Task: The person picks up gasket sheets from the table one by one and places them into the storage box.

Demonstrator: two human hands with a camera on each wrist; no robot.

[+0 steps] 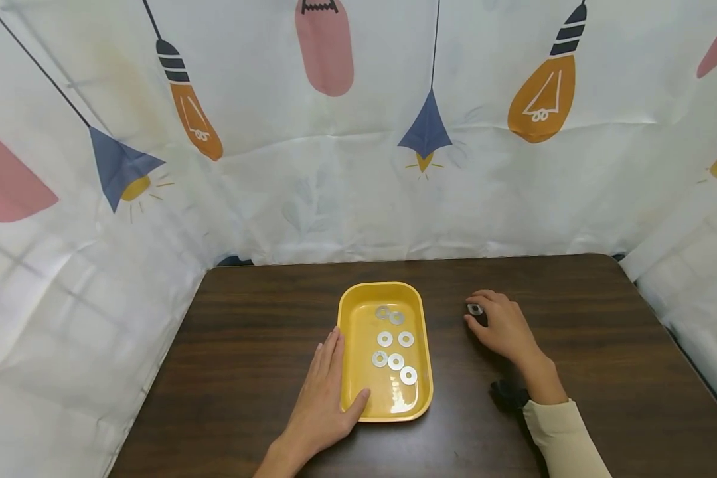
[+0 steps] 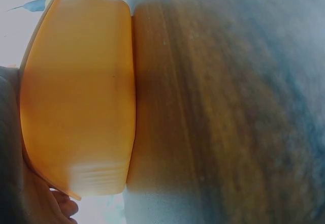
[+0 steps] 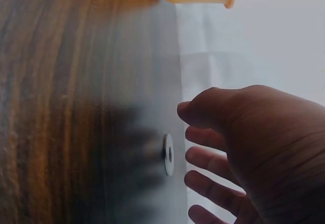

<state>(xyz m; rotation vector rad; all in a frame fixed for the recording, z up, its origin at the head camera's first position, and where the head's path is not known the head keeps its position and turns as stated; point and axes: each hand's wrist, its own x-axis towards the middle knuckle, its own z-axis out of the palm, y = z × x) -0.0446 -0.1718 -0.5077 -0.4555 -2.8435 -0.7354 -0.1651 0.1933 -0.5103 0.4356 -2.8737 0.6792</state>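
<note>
A yellow plastic tray (image 1: 386, 401) rests on the table with several flat metal washers (image 1: 396, 362) lying in it. My left hand (image 1: 321, 411) lies along the tray's left side, its fingers straight against the rim and its thumb over the near corner. To the right of the tray, my right hand (image 1: 502, 325) is over the table, thumb and fingers spread apart. One more washer (image 3: 169, 154) is just off its fingertips; in the right wrist view a gap shows between it and the fingers. The tray's outer wall (image 2: 78, 92) fills much of the left wrist view.
The dark wood-grain table (image 1: 245, 345) has rounded far corners. White curtains (image 1: 358, 192) printed with lamps and bulbs hang behind it and at both sides. A black band (image 1: 510, 394) sits at my right wrist, by a cream sleeve (image 1: 564, 438).
</note>
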